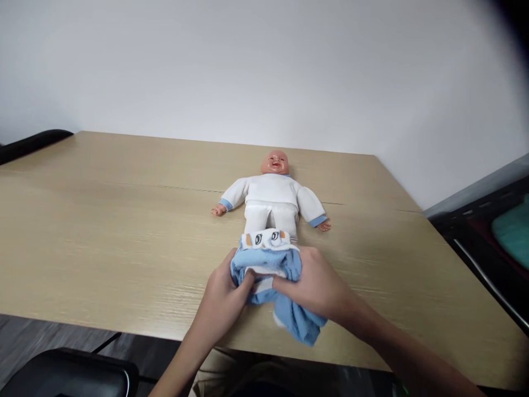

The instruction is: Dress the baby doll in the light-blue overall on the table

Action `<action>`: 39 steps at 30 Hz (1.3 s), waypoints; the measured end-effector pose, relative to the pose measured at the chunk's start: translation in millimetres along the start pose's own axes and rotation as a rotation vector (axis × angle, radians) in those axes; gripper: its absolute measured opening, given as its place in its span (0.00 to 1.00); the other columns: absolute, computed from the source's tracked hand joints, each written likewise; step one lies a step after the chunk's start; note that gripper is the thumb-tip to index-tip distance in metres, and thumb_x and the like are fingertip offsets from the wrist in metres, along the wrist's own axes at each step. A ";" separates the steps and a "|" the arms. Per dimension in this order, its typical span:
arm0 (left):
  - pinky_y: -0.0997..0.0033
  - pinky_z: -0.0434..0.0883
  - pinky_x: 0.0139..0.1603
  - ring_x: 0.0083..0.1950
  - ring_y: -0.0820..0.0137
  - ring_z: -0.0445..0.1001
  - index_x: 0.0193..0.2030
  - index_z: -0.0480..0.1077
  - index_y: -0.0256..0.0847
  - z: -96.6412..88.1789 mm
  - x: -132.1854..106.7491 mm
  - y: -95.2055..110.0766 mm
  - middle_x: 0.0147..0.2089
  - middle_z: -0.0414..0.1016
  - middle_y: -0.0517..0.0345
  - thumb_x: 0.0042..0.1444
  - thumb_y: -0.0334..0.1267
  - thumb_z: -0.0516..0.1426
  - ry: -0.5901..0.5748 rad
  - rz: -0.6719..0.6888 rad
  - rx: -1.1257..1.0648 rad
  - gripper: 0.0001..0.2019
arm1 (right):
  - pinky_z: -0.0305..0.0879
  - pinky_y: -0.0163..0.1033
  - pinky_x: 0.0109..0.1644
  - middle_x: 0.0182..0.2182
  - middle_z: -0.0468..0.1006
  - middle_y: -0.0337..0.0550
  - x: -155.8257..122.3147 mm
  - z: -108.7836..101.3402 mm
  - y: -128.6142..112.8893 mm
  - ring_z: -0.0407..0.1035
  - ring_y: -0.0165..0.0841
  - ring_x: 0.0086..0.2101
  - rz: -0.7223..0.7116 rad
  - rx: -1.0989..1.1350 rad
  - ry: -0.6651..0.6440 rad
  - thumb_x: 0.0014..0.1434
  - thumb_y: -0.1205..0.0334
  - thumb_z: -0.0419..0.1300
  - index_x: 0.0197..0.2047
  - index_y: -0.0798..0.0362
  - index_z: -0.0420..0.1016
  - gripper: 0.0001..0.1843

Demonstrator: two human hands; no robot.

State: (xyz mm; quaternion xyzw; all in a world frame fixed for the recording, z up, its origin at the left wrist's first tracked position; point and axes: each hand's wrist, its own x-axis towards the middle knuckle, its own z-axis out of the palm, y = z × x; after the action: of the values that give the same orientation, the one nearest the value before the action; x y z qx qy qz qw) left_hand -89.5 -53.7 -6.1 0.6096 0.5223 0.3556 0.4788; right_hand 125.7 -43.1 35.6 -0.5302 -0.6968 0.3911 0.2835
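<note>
A baby doll [271, 188] lies on its back on the table, head away from me, arms spread, dressed in a white top and white pants. Over its lower legs is a bunched blue and white doll garment [266, 257] with a printed pair of eyes on its turned-up white edge. My left hand [223, 289] is closed on the garment's left side, thumb inside the opening. On the right side, my right hand [320, 281] grips it the same way. A blue part hangs down below my right hand. The doll's feet are hidden, and I cannot tell whether they are inside the garment.
The wooden table [124, 231] reaches back to a white wall [206, 66]. A black chair [70, 375] stands at the front left, below the table edge. Dark furniture with a teal item [512, 231] is at the right.
</note>
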 end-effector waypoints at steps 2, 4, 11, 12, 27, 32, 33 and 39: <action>0.61 0.72 0.52 0.53 0.55 0.80 0.55 0.72 0.44 -1.6 -11.2 -7.5 0.50 0.82 0.52 0.71 0.54 0.55 -0.006 -0.041 0.042 0.17 | 0.74 0.44 0.46 0.41 0.87 0.40 -3.2 8.6 -2.0 0.80 0.41 0.39 -0.013 -0.022 -0.034 0.56 0.65 0.68 0.42 0.46 0.82 0.09; 0.59 0.72 0.51 0.53 0.52 0.80 0.53 0.71 0.44 -2.2 -18.1 -16.0 0.51 0.82 0.50 0.71 0.55 0.54 -0.018 -0.088 0.111 0.17 | 0.74 0.44 0.47 0.42 0.87 0.41 -3.5 17.1 1.5 0.79 0.41 0.39 -0.025 -0.064 -0.061 0.56 0.66 0.67 0.42 0.46 0.82 0.10; 0.53 0.68 0.50 0.48 0.47 0.80 0.53 0.64 0.44 6.6 -18.1 -32.8 0.46 0.81 0.45 0.69 0.46 0.48 -0.081 -0.179 0.369 0.12 | 0.71 0.53 0.63 0.55 0.81 0.49 -5.6 35.3 16.6 0.76 0.49 0.55 -0.050 -0.298 -0.080 0.61 0.67 0.65 0.54 0.49 0.80 0.17; 0.53 0.68 0.50 0.48 0.47 0.79 0.52 0.64 0.44 9.3 -16.8 -35.1 0.46 0.81 0.45 0.69 0.45 0.48 -0.077 -0.158 0.386 0.11 | 0.71 0.54 0.63 0.57 0.80 0.51 -6.7 36.5 16.6 0.76 0.50 0.57 -0.031 -0.333 -0.079 0.62 0.66 0.64 0.56 0.51 0.80 0.18; 0.55 0.70 0.62 0.58 0.58 0.74 0.58 0.69 0.42 22.9 -10.1 -62.1 0.55 0.76 0.48 0.75 0.46 0.51 0.113 0.154 -0.072 0.14 | 0.75 0.48 0.55 0.50 0.86 0.46 -10.4 41.5 44.8 0.81 0.45 0.49 -0.033 0.037 0.067 0.55 0.72 0.66 0.52 0.49 0.80 0.21; 0.54 0.69 0.71 0.67 0.56 0.74 0.61 0.73 0.43 9.6 12.4 -64.7 0.65 0.77 0.46 0.74 0.49 0.55 0.129 0.243 -0.115 0.17 | 0.74 0.42 0.44 0.36 0.86 0.41 2.0 30.1 46.5 0.80 0.40 0.38 -0.096 0.085 0.071 0.56 0.70 0.67 0.38 0.51 0.79 0.07; 0.52 0.67 0.74 0.70 0.55 0.72 0.63 0.73 0.43 4.2 17.7 -63.0 0.68 0.75 0.46 0.73 0.50 0.57 0.092 0.248 -0.118 0.19 | 0.74 0.42 0.43 0.36 0.85 0.40 5.4 25.3 47.0 0.79 0.39 0.37 -0.126 0.075 0.047 0.55 0.70 0.68 0.37 0.51 0.78 0.07; 0.46 0.60 0.82 0.78 0.50 0.65 0.69 0.73 0.46 -32.1 34.9 -46.0 0.76 0.70 0.46 0.69 0.53 0.62 -0.201 0.192 -0.035 0.26 | 0.69 0.54 0.67 0.62 0.79 0.50 14.1 -4.5 54.1 0.75 0.48 0.59 -0.212 0.051 -0.128 0.61 0.61 0.72 0.69 0.49 0.70 0.35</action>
State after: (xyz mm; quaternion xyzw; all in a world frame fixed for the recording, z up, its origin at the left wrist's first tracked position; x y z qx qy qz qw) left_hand -126.1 -13.0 -43.1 0.6809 0.4045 0.3461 0.5030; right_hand 153.4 -21.4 -8.1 -0.4202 -0.7552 0.4097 0.2918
